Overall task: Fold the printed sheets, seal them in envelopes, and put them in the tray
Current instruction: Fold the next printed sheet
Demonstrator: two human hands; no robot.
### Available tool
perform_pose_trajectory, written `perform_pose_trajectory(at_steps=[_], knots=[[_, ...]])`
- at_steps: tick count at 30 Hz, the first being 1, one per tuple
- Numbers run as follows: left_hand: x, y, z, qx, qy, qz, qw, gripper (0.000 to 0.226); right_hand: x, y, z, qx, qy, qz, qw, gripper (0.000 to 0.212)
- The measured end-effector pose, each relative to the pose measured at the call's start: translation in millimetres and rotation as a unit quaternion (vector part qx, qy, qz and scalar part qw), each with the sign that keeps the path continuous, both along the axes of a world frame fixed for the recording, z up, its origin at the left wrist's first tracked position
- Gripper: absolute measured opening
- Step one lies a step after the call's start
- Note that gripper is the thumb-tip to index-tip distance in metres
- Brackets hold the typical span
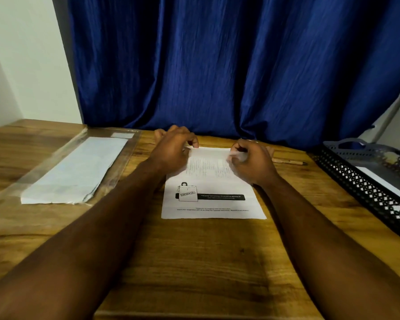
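Left hand: fingers curled, thumb and forefinger pinching the far-left corner of the printed sheet. Right hand: also curled, closed down on the far-right corner. Blur hides the exact finger contact there, but it reads as a pinch too. Neither hand is spread or lying flat.

Sheet: lies on the wooden table directly in front of the person, printed face up, near edge square to them. A "confidential" stamp graphic sits toward the near end. No crease is visible. I cannot tell whether the far edge is lifted off the wood.

Judgement: one corner in each hand keeps the far edge level, so it can be drawn toward the near edge without skewing. This looks like the start of the first fold, with the sealing and tray steps for this sheet not yet begun.

Outward, right: a pencil lies on the table just beyond the right hand, apart from the sheet. Further right is a dark perforated tray with something white in it, probably placed on that side for easy drop-off.

Outward, left: a clear envelope lies flat, well apart from the sheet, with folded white paper inside. I cannot tell whether it is sealed.

Behind: a blue curtain hangs down to the table's far edge.
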State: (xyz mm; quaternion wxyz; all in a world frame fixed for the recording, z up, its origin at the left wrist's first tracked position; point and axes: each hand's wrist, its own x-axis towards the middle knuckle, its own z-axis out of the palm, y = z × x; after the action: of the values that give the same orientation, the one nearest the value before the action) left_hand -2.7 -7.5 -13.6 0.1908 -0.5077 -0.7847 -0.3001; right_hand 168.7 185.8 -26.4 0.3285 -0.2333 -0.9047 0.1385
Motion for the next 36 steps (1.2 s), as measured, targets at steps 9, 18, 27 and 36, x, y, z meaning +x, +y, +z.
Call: perform_pose_trajectory(at_steps=[9, 18, 27, 36], knots=[[3.9, -3.0, -13.0, -0.089, -0.121, -0.051, 0.987, 0.015, 4.1, 2.6, -1.6, 0.046, -0.140, 0.005, 0.989, 0.026], [3.0, 4.0, -20.5, -0.078, -0.120, -0.051, 0.988, 0.017, -9.0, -36.1, 5.4, 0.010, -0.151, 0.031, 0.988, 0.041], [-0.2, 6.6, -24.0, -0.089, -0.099, -0.041, 0.990, 0.008, -36.2, -37.9, -6.0, -0.048, -0.273, 0.083, 0.957, 0.055], [-2.0, 6.4, -22.2, -0.125, -0.118, -0.017, 0.985, 0.030, -6.1, 0.5, 11.8, -0.085, -0.396, 0.035, 0.913, 0.065]])
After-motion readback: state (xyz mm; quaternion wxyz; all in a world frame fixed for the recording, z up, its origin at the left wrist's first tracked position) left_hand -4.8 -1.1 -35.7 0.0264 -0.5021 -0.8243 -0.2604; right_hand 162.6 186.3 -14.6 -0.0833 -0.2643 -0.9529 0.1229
